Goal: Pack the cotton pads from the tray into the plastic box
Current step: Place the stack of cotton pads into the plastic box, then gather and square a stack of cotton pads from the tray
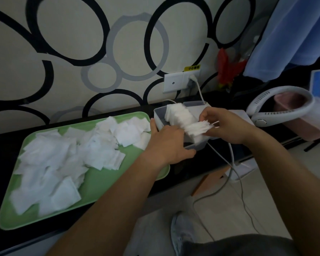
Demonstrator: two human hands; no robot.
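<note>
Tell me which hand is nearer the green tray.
Left. The left hand rests at the plastic box's front edge, just over the green tray's right end. The right hand holds cotton pads on the box's far side.

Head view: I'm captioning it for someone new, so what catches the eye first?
The green tray at left, strewn with loose white cotton pads. Right of it, both hands meet at the clear plastic box: the left hand steadies it while the right hand presses a fanned stack of pads in.
</note>
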